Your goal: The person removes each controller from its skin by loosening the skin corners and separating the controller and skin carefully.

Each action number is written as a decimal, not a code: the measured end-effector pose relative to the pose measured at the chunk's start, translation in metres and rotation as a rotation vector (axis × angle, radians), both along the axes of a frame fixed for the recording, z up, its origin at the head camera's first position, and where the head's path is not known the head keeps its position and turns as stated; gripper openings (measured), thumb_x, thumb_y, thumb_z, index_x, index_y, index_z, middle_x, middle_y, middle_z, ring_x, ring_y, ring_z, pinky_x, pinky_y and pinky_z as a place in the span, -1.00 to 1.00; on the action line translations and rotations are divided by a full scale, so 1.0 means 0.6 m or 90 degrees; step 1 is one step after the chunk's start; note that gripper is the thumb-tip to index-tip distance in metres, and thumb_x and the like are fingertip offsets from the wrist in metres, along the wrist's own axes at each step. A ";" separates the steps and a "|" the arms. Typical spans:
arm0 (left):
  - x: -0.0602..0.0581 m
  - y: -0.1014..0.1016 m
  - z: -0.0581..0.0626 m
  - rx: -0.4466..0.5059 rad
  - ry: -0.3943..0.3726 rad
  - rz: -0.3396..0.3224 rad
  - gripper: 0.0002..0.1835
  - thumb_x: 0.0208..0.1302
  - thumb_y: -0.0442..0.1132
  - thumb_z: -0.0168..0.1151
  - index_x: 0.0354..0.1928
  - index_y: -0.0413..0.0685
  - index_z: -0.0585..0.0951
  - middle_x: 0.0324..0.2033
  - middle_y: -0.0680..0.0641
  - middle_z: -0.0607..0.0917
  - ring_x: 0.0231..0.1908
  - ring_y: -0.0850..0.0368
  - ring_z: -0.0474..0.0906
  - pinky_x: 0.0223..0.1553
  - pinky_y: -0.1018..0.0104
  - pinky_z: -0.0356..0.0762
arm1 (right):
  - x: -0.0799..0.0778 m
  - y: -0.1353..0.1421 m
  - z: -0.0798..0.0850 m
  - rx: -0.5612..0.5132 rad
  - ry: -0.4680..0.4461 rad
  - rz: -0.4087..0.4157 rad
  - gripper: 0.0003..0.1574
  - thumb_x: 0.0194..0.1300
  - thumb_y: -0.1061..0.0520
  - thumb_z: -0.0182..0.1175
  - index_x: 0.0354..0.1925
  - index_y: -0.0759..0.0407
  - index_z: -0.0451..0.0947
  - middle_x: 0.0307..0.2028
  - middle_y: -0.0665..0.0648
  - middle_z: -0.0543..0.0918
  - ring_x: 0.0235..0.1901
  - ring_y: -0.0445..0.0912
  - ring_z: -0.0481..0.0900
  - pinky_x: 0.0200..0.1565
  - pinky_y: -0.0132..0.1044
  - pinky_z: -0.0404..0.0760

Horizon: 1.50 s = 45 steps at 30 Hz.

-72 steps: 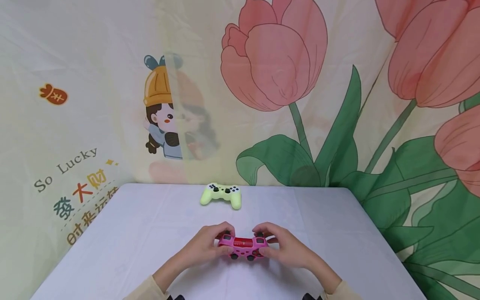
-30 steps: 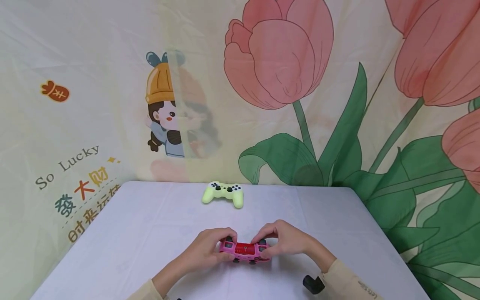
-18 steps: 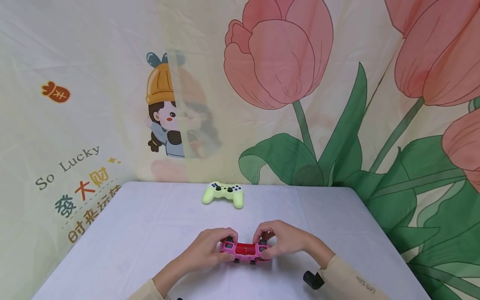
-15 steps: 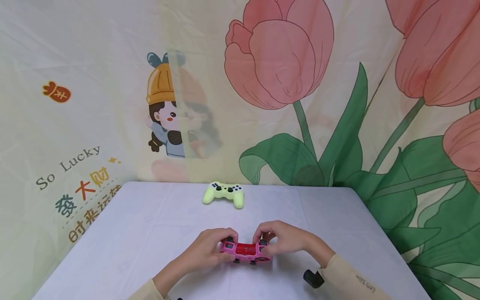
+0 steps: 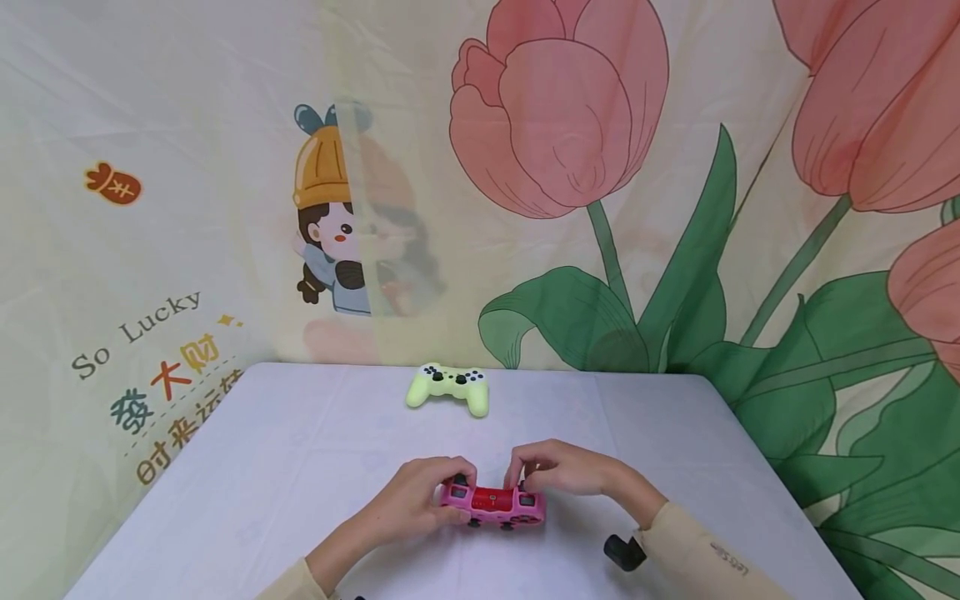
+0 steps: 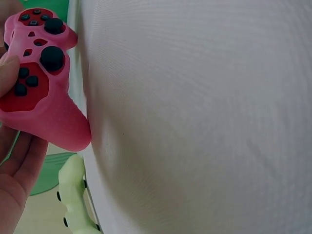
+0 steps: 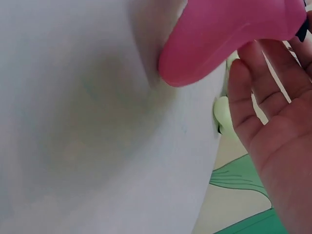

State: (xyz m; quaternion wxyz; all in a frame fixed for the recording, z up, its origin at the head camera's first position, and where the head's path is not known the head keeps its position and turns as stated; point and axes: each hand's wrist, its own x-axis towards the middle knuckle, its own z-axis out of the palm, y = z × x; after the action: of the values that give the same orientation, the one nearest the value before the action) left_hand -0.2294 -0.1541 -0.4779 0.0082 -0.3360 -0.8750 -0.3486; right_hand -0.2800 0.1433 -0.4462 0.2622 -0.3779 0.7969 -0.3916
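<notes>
A red game controller (image 5: 492, 499) in a pink sleeve is held upright at the table's front half, its shoulder buttons facing up. My left hand (image 5: 408, 502) grips its left end; in the left wrist view the thumb lies beside the direction buttons and the fingers pass behind. My right hand (image 5: 573, 468) has its thumb and fingertips at the top right edge, by the right shoulder button. In the right wrist view, a pink handle (image 7: 209, 44) meets or nearly meets the cloth, and the right fingers (image 7: 265, 80) reach behind the controller.
A pale green game controller (image 5: 447, 388) lies near the table's back edge. White cloth covers the table (image 5: 322, 433). Behind it hangs a curtain (image 5: 420, 67) printed with tulips. A black cylindrical part (image 5: 624, 552) sits by the right sleeve.
My right thumb has shifted from the controller's front face up to its top edge, uncovering the right end. The left hand stays in place. Earlier, the controller tilted slightly and moved a little right.
</notes>
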 end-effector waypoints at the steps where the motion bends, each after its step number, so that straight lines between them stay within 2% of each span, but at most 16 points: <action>1: 0.000 0.000 -0.001 -0.002 0.002 0.001 -0.58 0.16 -0.16 0.64 -0.06 0.38 0.62 -0.20 0.37 0.67 -0.21 0.35 0.54 -0.08 0.27 0.57 | -0.001 -0.001 -0.002 -0.004 -0.002 0.001 -0.74 0.43 0.17 0.06 -0.07 0.06 0.67 -0.04 -0.02 0.73 -0.14 -0.11 0.57 -0.07 -0.28 0.56; 6: 0.001 -0.002 -0.005 -0.001 0.001 -0.002 -0.58 0.17 -0.15 0.64 -0.05 0.40 0.61 -0.20 0.37 0.66 -0.21 0.36 0.54 -0.09 0.31 0.55 | -0.002 -0.006 -0.010 -0.018 -0.020 0.001 -0.77 0.39 0.18 0.05 -0.11 0.12 0.63 -0.13 0.00 0.69 -0.23 -0.16 0.53 -0.13 -0.31 0.55; 15: -0.004 -0.002 -0.004 -0.014 0.023 -0.016 -0.57 0.19 -0.15 0.63 -0.01 0.39 0.61 -0.16 0.36 0.67 -0.18 0.36 0.54 -0.05 0.32 0.57 | -0.001 -0.003 0.005 0.062 -0.004 -0.022 -0.78 0.39 0.09 0.04 -0.13 0.03 0.62 -0.30 -0.05 0.56 -0.36 -0.21 0.43 -0.29 -0.35 0.44; 18: -0.005 -0.001 -0.002 -0.020 0.029 -0.024 -0.58 0.19 -0.14 0.63 0.00 0.37 0.61 -0.16 0.36 0.68 -0.18 0.36 0.54 -0.05 0.33 0.57 | -0.003 0.001 0.003 0.058 -0.019 -0.020 -0.81 0.40 0.07 0.03 -0.17 0.05 0.58 -0.34 -0.03 0.52 -0.40 -0.20 0.43 -0.29 -0.33 0.45; 26: -0.006 0.001 0.001 -0.033 0.030 -0.023 -0.58 0.20 -0.13 0.62 0.01 0.37 0.62 -0.16 0.37 0.69 -0.19 0.38 0.53 -0.05 0.33 0.56 | -0.015 0.011 -0.021 -0.006 -0.105 -0.003 -0.77 0.46 -0.01 0.08 -0.15 0.13 0.48 -0.23 -0.02 0.53 -0.21 -0.17 0.49 -0.12 -0.27 0.50; 30: -0.005 0.000 0.001 -0.035 0.038 -0.017 -0.58 0.18 -0.12 0.63 -0.01 0.37 0.62 -0.15 0.37 0.69 -0.19 0.38 0.53 -0.05 0.32 0.57 | -0.019 0.013 -0.024 -0.037 -0.131 0.012 -0.72 0.49 -0.02 0.13 -0.14 0.19 0.46 -0.20 0.02 0.51 -0.22 -0.17 0.47 -0.13 -0.29 0.48; 35: -0.005 0.000 0.000 -0.036 0.043 -0.013 -0.58 0.17 -0.13 0.64 -0.02 0.38 0.62 -0.15 0.37 0.69 -0.18 0.39 0.54 -0.04 0.32 0.57 | -0.018 0.017 -0.024 -0.044 -0.163 -0.002 -0.72 0.54 -0.01 0.17 -0.09 0.21 0.47 -0.19 0.02 0.49 -0.26 -0.16 0.43 -0.18 -0.32 0.45; 39: -0.006 0.000 0.001 -0.039 0.046 -0.019 -0.57 0.18 -0.12 0.64 0.00 0.37 0.62 -0.14 0.36 0.70 -0.18 0.39 0.54 -0.04 0.32 0.58 | -0.017 0.020 -0.023 -0.038 -0.170 -0.015 -0.71 0.54 -0.02 0.19 -0.08 0.20 0.47 -0.19 0.01 0.49 -0.25 -0.15 0.43 -0.18 -0.32 0.45; 45: -0.006 0.001 0.001 -0.046 0.059 -0.024 -0.57 0.16 -0.12 0.65 -0.01 0.35 0.62 -0.17 0.35 0.70 -0.22 0.37 0.53 -0.09 0.35 0.56 | -0.017 0.024 -0.020 -0.060 -0.141 -0.002 -0.74 0.55 0.05 0.23 -0.10 0.23 0.46 -0.16 0.05 0.48 -0.13 -0.11 0.47 -0.07 -0.25 0.50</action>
State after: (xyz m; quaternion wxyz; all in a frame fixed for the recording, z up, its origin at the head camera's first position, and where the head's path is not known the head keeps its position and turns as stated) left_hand -0.2331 -0.1537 -0.4771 0.0301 -0.3684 -0.8792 -0.3007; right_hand -0.2899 0.1578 -0.4579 0.3299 -0.3428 0.7447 -0.4682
